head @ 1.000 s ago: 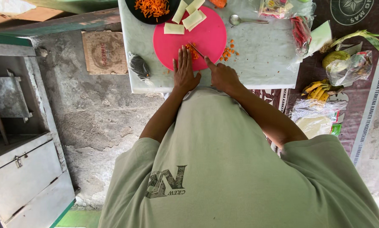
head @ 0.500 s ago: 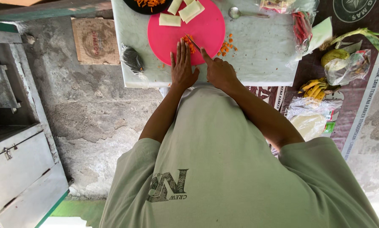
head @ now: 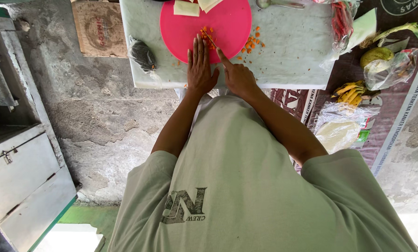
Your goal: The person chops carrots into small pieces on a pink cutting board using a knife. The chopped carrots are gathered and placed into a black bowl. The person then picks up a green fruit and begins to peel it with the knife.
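A round pink cutting board [head: 227, 21] lies on a pale worktop [head: 293, 51]. My left hand [head: 200, 67] rests flat on the board's near edge, fingers together and pointing at a small heap of chopped orange carrot bits [head: 208, 35]. Beside it, my right hand [head: 237, 77] grips a knife [head: 212, 41]. Its index finger runs along the thin blade, which reaches into the carrot bits. More orange bits [head: 252, 43] are scattered at the board's right rim. Pale square slices [head: 186, 8] lie at the far edge of the board.
A metal spoon [head: 279, 3] and a bag of red chillies [head: 342, 21] lie on the worktop's right side, a dark knotted bag [head: 142, 54] at its left. Bananas [head: 351, 88], a green fruit [head: 376, 55] and plastic bags [head: 339, 130] lie right. A grey metal cabinet [head: 17, 172] stands left.
The view has closed in on the worktop. Both hands stay at the board's near edge; the right index finger now points straight along the blade.
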